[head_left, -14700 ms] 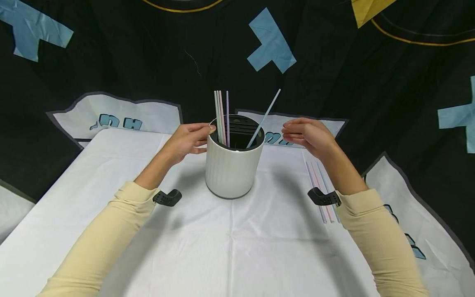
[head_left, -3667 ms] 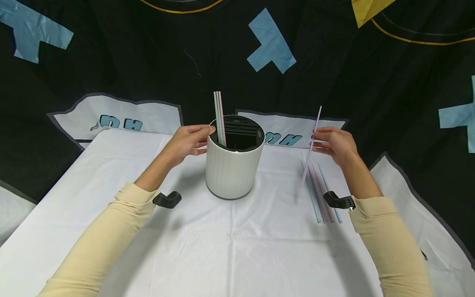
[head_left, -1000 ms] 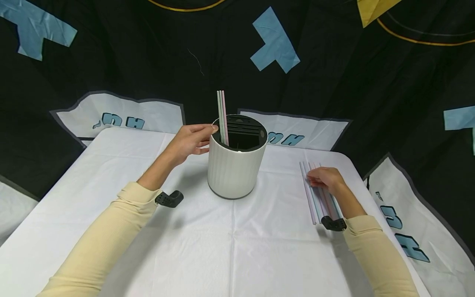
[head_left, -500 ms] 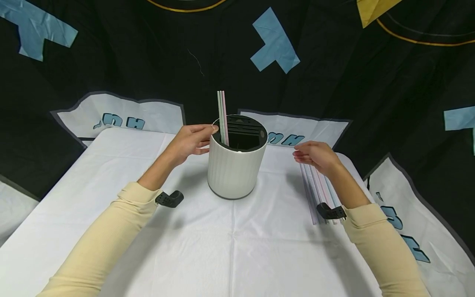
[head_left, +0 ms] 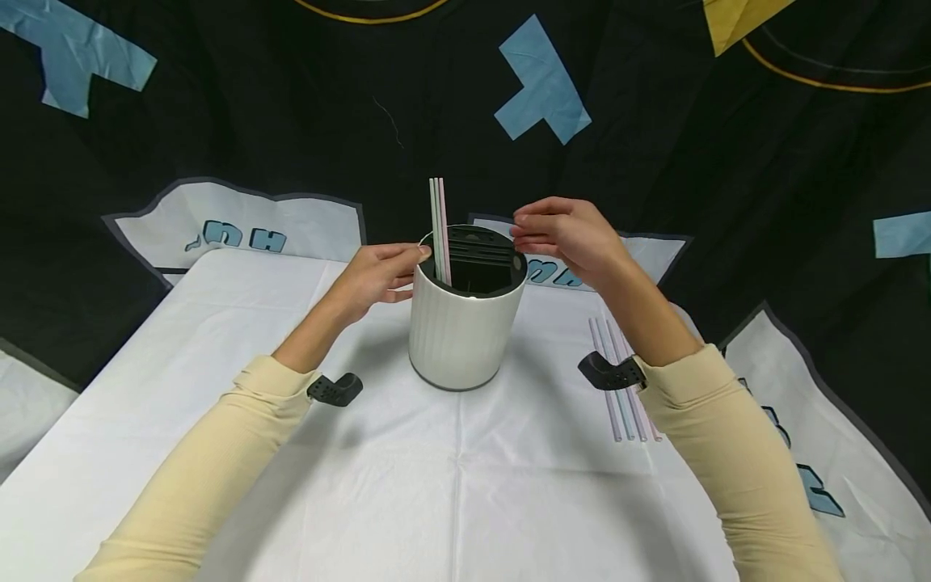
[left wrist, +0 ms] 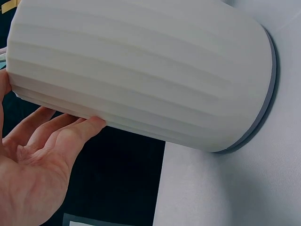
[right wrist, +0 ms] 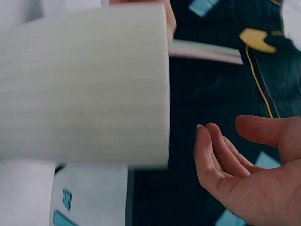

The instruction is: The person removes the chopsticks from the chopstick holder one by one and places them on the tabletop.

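Note:
A white ribbed container [head_left: 465,339] with a black slotted insert [head_left: 480,242] stands upright on the table. Three pale straws [head_left: 440,218], greenish to pink, rise from its left side. My left hand [head_left: 374,279] holds the container at its left rim, thumb by the edge and fingertips against the wall, as the left wrist view also shows. Just off the right rim hovers my right hand [head_left: 563,234]; in the right wrist view its thumb and loosely bent fingers are apart with nothing between them. Several pastel straws [head_left: 618,404] lie side by side at the right, partly hidden by my right forearm.
A white cloth [head_left: 378,501] covers the table. Behind it hangs a black backdrop [head_left: 291,113] with blue and yellow shapes. Dark wrist devices [head_left: 334,390] sit on both of my wrists.
Earlier a purple and a blue straw also stood in the container; later my right hand held a purple one. It has since left the straws on the table and risen leftward to the rim.

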`<state>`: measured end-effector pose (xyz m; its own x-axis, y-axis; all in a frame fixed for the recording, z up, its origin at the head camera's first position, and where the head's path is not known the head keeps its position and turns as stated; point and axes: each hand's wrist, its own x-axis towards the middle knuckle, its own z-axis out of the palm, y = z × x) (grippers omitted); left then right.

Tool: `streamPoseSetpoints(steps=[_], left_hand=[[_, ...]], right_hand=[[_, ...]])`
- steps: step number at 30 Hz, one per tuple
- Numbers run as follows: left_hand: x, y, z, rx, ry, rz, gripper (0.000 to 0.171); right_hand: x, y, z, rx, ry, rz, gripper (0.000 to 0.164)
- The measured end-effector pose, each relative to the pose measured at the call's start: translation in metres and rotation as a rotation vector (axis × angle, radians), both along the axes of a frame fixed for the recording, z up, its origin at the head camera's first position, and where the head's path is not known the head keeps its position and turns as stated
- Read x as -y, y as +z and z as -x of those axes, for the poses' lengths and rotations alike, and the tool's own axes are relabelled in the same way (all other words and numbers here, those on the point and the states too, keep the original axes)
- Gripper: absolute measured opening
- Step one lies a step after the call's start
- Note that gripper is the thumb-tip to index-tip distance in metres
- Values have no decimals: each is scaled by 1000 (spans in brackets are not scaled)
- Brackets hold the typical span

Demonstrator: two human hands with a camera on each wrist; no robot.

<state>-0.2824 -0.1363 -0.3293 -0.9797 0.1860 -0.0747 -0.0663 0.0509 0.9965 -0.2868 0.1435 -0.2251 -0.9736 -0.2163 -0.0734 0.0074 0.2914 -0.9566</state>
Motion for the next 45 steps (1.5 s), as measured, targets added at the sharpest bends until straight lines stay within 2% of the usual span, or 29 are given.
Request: streamPoseSetpoints(steps=[9,13,22,30,36,45], left_hand=[[-4,0,1,2,-5,-8,57],[-4,0,1,1,0,-2,57],[-5,-1,1,-7,0,7,57],[-4,0,2,0,5,-7,56],[-2,-1,2,-16,9,10,55],[-2,-1,2,-16,9,7,57]], right_hand=[[51,-14,1,22,101,24,27],[64,-15,-2,-15,121,-22,25],[67,-26,-2,-69,127,-106,18],[69,-33,-2,-146,80,-111,9],[63,-25,-3,-132,31,-33,12],[39,-2,-6,-139,-35,113,11]])
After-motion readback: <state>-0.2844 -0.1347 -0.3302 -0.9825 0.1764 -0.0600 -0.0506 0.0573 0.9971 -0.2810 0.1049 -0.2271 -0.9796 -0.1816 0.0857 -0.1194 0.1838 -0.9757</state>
